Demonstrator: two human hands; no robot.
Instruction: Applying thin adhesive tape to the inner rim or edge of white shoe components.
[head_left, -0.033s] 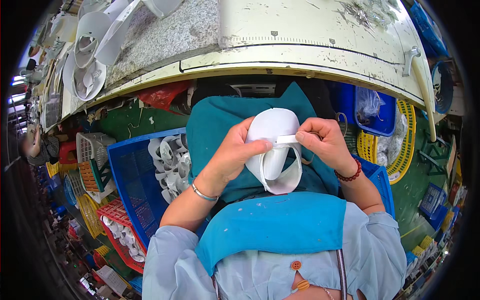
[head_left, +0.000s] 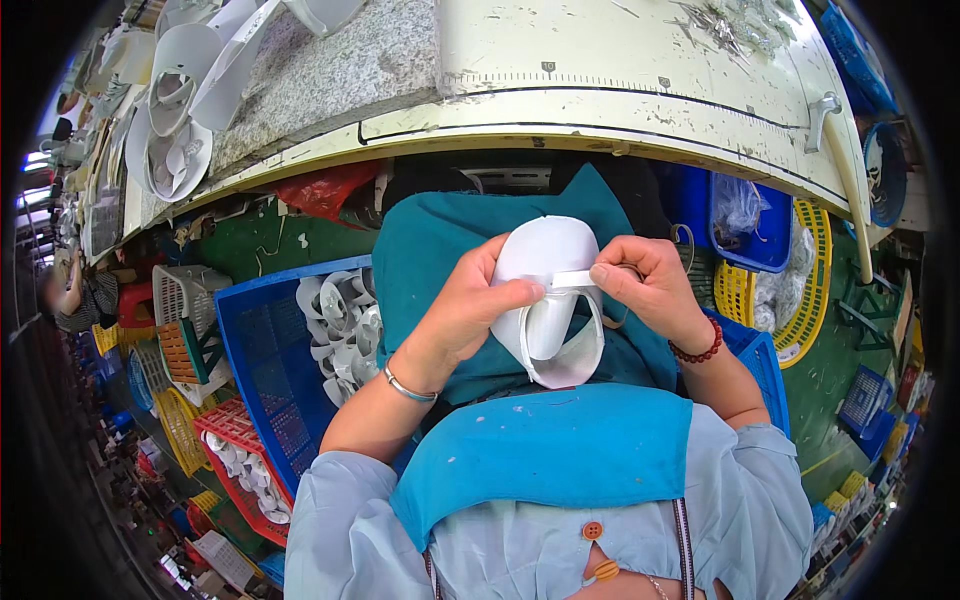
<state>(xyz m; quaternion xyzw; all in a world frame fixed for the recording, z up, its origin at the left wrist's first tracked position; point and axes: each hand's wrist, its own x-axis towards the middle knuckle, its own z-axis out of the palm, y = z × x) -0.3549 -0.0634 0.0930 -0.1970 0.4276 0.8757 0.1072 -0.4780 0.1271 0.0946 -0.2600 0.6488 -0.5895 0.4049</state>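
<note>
A white shoe upper (head_left: 545, 245) lies over my lap, its rounded toe pointing away and its opening toward me. My left hand (head_left: 470, 305) grips its left side, the thumb pressing on top near the strap. Between the thumb and finger of my right hand (head_left: 650, 285) is pinched the end of a narrow white strap (head_left: 573, 279), which runs across the upper. A white tongue-like piece (head_left: 549, 325) shows inside the opening. A thin metal loop (head_left: 684, 240) sticks out by my right hand's knuckles; what it belongs to is mostly hidden.
Ahead stands a worn worktable (head_left: 600, 110) with a stone slab (head_left: 330, 90) and more white uppers (head_left: 175, 110) at its left. A blue crate (head_left: 275, 350) of uppers sits left, beside a red crate (head_left: 245, 450). Right are a blue bin (head_left: 750, 250) and yellow basket (head_left: 815, 290).
</note>
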